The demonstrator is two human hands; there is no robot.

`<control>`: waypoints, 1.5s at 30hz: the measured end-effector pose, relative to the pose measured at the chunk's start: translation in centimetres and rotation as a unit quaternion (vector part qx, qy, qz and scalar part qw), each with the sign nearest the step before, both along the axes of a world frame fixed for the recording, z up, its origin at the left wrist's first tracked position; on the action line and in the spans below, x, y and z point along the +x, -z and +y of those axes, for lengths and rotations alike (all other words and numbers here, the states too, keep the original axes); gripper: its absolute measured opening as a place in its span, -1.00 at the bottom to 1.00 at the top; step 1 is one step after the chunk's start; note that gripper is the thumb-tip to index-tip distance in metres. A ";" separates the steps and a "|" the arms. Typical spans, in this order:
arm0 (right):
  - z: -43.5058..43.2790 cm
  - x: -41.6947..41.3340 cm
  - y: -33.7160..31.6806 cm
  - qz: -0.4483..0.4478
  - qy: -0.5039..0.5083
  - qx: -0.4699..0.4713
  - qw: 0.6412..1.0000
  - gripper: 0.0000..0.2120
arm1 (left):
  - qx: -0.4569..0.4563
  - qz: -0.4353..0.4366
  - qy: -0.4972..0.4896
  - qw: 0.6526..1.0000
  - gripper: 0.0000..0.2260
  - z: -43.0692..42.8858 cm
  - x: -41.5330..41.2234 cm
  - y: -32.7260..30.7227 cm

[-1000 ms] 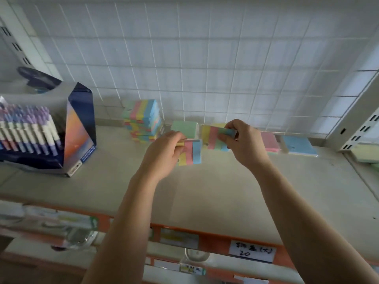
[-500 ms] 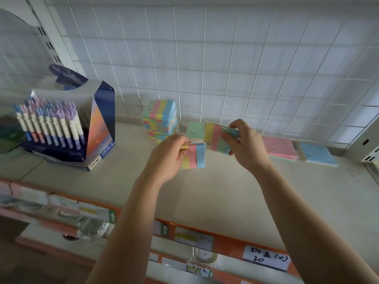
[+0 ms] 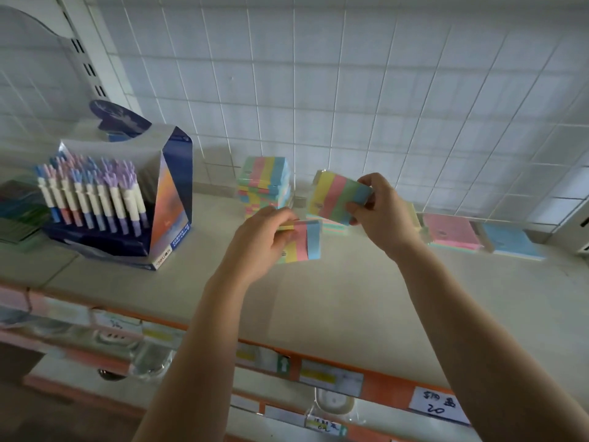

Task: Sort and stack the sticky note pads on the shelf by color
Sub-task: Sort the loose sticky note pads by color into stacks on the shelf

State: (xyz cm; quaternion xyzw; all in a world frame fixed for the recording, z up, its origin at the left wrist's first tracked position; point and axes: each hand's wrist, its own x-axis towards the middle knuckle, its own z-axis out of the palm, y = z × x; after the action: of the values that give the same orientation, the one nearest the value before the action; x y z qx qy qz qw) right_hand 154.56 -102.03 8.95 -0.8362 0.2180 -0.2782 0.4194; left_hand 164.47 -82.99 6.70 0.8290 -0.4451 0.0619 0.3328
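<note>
left hand (image 3: 266,239) holding striped pad (image 3: 302,239), right hand (image 3: 384,215) another

two bare forearms are seen, uncovered from the wrists down to the frame's lower edge. the left forearm (image 3: 197,346) is seen rising from about 6 o'clock, the right forearm (image 3: 471,330) from about 4 o'clock. each is ended by a bare hand: the left hand (image 3: 264,240) close to the centre, the right hand (image 3: 382,215) just toward 2 o'clock of it. finer detail of the nails cannot be made out.
</note>
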 end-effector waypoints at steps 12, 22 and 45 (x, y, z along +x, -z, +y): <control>5.1 10.2 -1.3 -0.026 0.013 0.072 0.997 -0.65 | 0.016 0.039 0.063 0.997 -0.85 4.8 6.5 0.8; 6.0 12.2 -1.2 0.001 0.070 0.043 0.997 -0.87 | 0.003 0.059 0.099 0.993 -0.83 5.5 8.9 1.3; 8.2 12.8 1.2 -0.006 0.100 -0.070 0.992 -0.55 | 0.000 0.076 0.113 0.991 -0.83 6.7 9.5 2.1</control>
State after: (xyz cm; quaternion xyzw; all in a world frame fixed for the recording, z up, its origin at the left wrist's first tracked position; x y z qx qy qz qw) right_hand 167.39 -93.82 7.76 -0.8357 0.2786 -0.3382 0.3310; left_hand 173.96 -76.31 4.65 0.7760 -0.5090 -0.0392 0.3704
